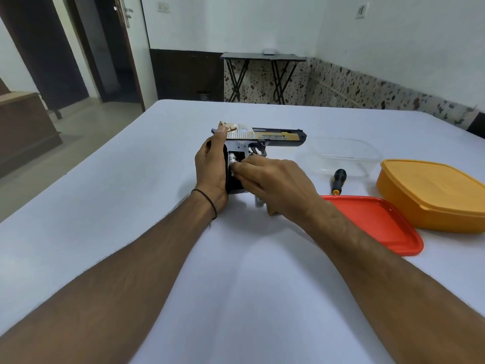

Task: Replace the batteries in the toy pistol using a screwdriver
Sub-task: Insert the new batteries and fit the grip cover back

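**A:** Where is the gold-and-black plastic toy pistol (262, 137)?

**B:** It lies on its side on the white-covered table (131, 179), barrel pointing right and the handle towards the person. The left hand (211, 166) is wrapped round the back of the handle with its thumb up on the rear of the slide. I think that is to keep the pistol from sliding while the other hand works.

**A:** And the right hand (273, 179)?

**B:** It reaches in from the pistol's right. Its fingertips pinch a small white cylindrical battery (232, 160) in the open compartment in the handle. I can't tell whether the battery is going in or coming out.

**A:** So the cover is off?

**B:** It seems so. A small grey piece (258, 202) just below the handle, half under the right hand, may be the cover, but I can't be sure.

**A:** The screwdriver?

**B:** The black-handled screwdriver (339, 179) with a yellow collar lies to the right of the pistol, put aside but within easy reach for refastening. Further right of the pistol are a clear plastic tub (338, 156), a flat red lid (372, 222) and an orange plastic tub (433, 195).
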